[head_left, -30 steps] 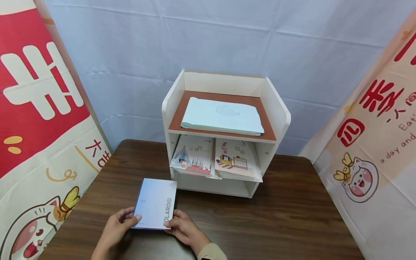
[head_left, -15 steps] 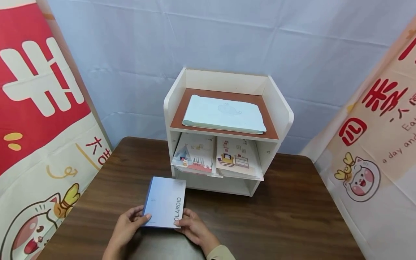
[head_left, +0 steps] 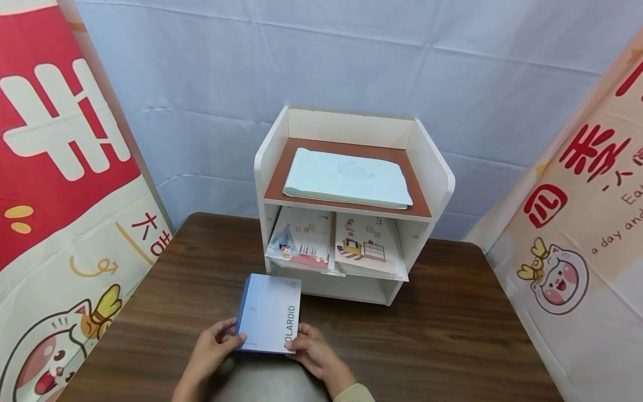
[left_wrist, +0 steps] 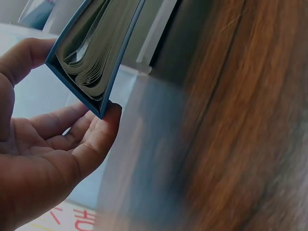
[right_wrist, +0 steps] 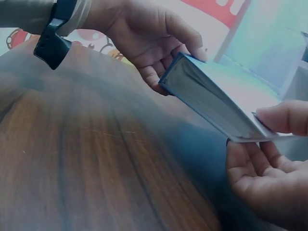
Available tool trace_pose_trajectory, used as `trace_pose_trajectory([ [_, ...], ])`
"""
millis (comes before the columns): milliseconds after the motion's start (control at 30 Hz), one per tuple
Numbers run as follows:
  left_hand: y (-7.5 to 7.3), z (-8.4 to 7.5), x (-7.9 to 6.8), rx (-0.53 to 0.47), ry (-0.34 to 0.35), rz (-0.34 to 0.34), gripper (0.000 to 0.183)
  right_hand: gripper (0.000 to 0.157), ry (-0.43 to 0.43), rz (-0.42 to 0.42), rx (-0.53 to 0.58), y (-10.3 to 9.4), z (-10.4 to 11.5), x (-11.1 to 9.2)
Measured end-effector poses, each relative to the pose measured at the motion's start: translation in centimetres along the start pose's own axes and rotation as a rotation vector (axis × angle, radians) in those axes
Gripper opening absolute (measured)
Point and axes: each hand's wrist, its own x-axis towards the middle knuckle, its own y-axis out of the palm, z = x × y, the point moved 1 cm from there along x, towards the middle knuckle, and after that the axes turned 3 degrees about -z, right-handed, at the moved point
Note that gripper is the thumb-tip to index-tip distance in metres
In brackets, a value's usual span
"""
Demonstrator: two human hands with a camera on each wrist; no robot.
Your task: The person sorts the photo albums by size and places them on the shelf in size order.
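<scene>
A light-blue photo album (head_left: 268,312) with "POLAROID" printed along its right side is held in front of the small shelf. My left hand (head_left: 213,346) grips its left edge, thumb on the cover and fingers beneath. On the lower right corner my right hand (head_left: 316,352) pinches it the same way. The left wrist view shows the dark-blue spine and the stacked inner sleeves of the album (left_wrist: 91,62). From the right wrist, the album (right_wrist: 207,96) appears raised over the wooden table, its page edges facing that camera.
A white shelf unit (head_left: 442,184) stands on the brown wooden table (head_left: 452,340). On its top lies a pale pad with a whale drawing (head_left: 351,177). Two illustrated booklets, the left one (head_left: 301,240) and the right one (head_left: 369,245), jut out from the middle level. Cloth (head_left: 201,67) hangs behind.
Both hands have carried the album to the right, its far edge now just before the shelf's left front. The grip of each hand looks the same. The camera view has shifted slightly.
</scene>
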Motion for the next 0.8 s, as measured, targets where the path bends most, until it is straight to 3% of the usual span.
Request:
trace_pose_trajectory([
  [300, 1.8, -0.5, -0.2, -0.037, 0.071, 0.034, 0.052, 0.039, -0.036, -0.087, -0.111, -1.4, 1.5, -1.0],
  [600, 3.2, -0.9, 0.0, -0.109, 0.038, 0.114, 0.058, 0.043, 0.024, -0.127, -0.110, -2.6, 2.4, -1.8],
  [800, 4.2, -0.9, -0.2, -0.194, -0.007, 0.190, 0.064, 0.044, 0.008, -0.133, -0.089, -3.0, 3.2, -2.4],
])
